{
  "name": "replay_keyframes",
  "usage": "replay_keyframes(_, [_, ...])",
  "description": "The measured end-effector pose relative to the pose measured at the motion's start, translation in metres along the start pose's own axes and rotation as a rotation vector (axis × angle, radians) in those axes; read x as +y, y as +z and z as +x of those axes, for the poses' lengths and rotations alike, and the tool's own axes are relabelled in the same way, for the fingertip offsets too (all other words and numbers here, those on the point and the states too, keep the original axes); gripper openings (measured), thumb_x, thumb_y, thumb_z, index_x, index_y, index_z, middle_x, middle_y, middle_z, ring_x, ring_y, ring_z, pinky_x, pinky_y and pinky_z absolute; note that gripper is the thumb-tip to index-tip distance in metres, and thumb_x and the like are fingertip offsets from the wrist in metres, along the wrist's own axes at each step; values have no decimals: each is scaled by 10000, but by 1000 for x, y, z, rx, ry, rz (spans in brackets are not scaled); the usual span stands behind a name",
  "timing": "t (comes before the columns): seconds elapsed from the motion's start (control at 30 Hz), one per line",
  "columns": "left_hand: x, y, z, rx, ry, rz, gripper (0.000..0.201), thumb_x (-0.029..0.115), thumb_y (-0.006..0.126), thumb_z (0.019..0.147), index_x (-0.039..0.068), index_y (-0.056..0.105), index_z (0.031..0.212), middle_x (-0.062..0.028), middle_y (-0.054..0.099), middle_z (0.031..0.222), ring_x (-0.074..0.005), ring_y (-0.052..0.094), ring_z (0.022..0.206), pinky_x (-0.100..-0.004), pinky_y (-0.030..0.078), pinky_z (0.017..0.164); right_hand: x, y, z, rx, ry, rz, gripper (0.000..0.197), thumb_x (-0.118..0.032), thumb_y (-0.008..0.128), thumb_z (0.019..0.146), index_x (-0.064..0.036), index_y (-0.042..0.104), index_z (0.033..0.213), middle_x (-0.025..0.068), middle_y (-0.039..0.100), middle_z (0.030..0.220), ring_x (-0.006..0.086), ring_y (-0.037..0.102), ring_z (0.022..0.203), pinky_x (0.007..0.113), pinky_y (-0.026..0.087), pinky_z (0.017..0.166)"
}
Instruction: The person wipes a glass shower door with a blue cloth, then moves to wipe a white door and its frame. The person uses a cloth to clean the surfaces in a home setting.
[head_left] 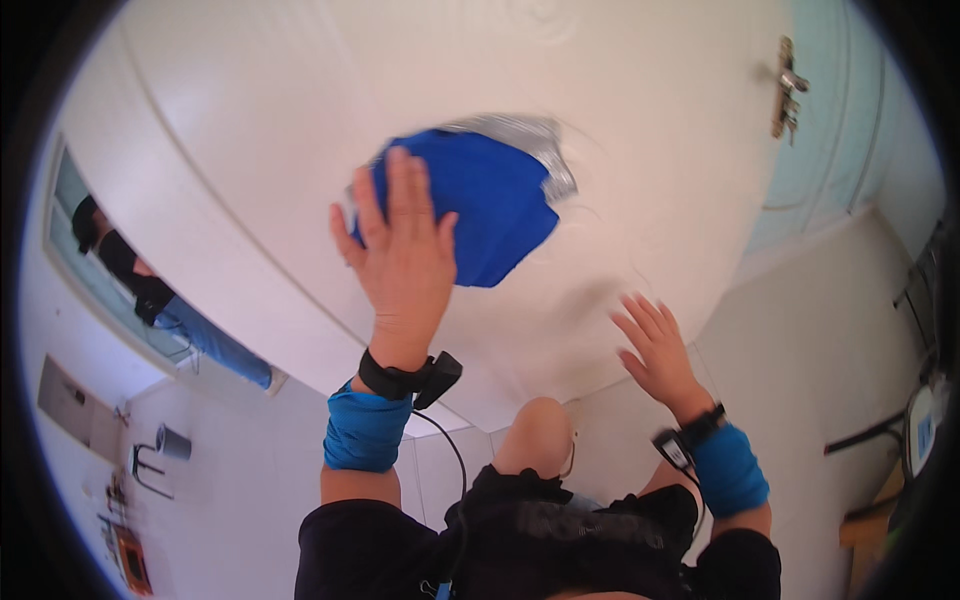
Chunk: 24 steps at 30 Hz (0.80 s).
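Note:
My left hand (403, 235) lies with its fingers spread on a dark blue sheet, cloth or film (490, 215), against a large white panel (660, 130) with raised mouldings. Behind the blue sheet's upper and right edges, a crinkled silver piece (553, 150) shows; I cannot tell if it is foil or tape. The sheet's left side is partly hidden by my fingers. My right hand (655, 345) hangs lower on the right, in front of the panel's lower part, fingers stretched and holding nothing.
A metal door handle with keys (785, 90) is at upper right beside a pale blue door. Another person in black top and jeans (140, 270) stands at far left. A grey bin (172, 442) is on the left floor; chairs (895, 430) are at right.

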<state>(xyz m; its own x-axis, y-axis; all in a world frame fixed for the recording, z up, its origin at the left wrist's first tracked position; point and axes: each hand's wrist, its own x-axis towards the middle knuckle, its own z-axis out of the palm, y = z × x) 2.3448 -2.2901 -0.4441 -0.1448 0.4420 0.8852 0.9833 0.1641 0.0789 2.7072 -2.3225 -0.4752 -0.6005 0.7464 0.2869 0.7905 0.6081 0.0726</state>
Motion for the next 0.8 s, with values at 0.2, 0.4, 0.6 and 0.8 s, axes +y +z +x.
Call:
replay_keyframes(0.2, [-53, 14, 15, -8, -49, 222, 639, 366, 548, 1005, -33, 435, 1491, -172, 366, 1600, -378, 256, 1502, -537, 144, 1227, 29, 33, -206, -283, 448, -23, 447, -186, 726, 852, -135, 618, 1282, 123, 568, 1402, 383, 461, 1359, 598, 313, 1131])
replay_keyframes(0.4, [-100, 37, 64, 236, -271, -105, 669, 303, 514, 1016, -118, 334, 1504, -260, 326, 1601, -460, 243, 1501, -542, 188, 1218, 30, 20, -270, -477, 494, -124, 352, -333, 650, 912, -135, 678, 1201, 100, 655, 1288, 338, 516, 1303, 579, 325, 1122])
replay_keyframes(0.6, [-98, 73, 163, 170, -235, -23, 578, 301, 595, 930, 63, 518, 1451, -241, 418, 1540, -508, 245, 1475, -665, 127, 1191, 108, -56, -228, -573, 486, -168, 276, -349, 625, 912, -136, 742, 1044, 86, 722, 1070, 287, 638, 1065, 507, 418, 1005])
replay_keyframes(0.8, [-59, 65, 247, 378, -110, 104, 423, 218, 592, 892, 37, 687, 1262, -273, 452, 1502, -521, 281, 1433, -683, 117, 1179, 135, -94, -224, -658, 431, -304, 296, -371, 574, 932, -154, 770, 981, 64, 747, 959, 273, 686, 943, 432, 494, 872])
